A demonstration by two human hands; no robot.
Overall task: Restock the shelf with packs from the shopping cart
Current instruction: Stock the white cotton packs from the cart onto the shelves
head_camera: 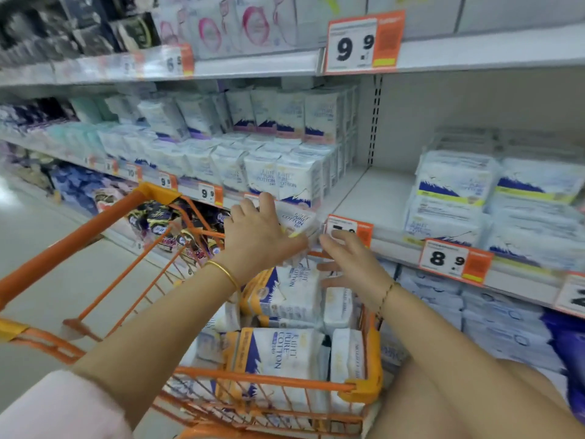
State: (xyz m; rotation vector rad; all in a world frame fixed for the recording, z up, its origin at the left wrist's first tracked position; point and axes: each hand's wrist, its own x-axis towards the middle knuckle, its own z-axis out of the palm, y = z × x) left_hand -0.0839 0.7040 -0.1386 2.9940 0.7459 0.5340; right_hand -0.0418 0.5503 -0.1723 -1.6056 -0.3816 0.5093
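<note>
Pack, soft white plastic-wrapped cotton pads, sits at the shelf edge above the orange wire shopping cart, left hand closed over it, right hand just beside it with fingers spread, holding nothing.

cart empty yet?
No: several white cotton packs lie in the orange shopping cart, below the left hand holding one pack up near the shelf.
</note>
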